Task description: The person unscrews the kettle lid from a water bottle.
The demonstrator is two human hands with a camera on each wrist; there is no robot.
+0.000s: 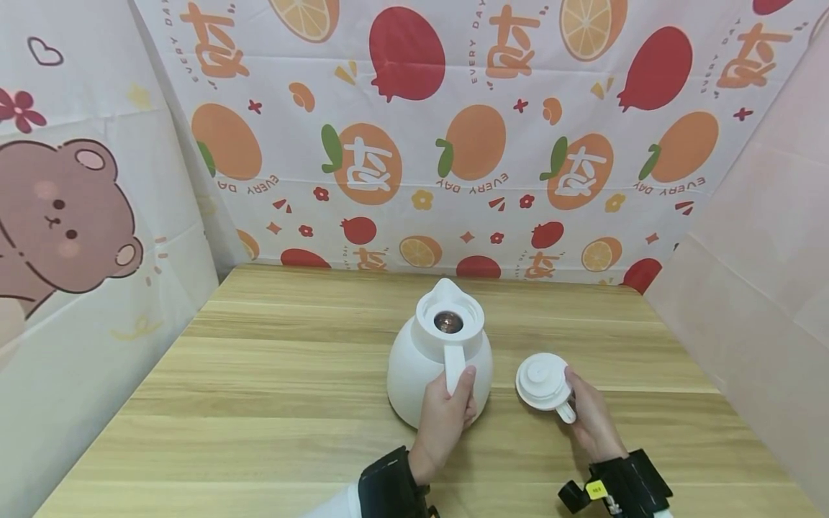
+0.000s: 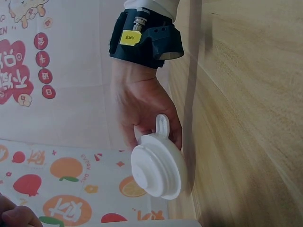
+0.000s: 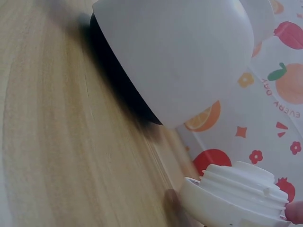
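Note:
A white thermos jug stands upright on the wooden table, its top uncovered so the dark round mouth shows and its spout points away from me. My left hand grips the jug's handle, thumb along it. To the right, my right hand holds the white jug lid by its edge, the threaded side turned up and a small tab sticking out toward me. The lid is apart from the jug, above the table, in the left wrist view. In the right wrist view the jug's dark base shows beside the lid.
The wooden table reaches back to a fruit-printed cloth. A bear-printed cloth hangs at the left and a pale cloth at the right. Each wrist wears a black camera strap.

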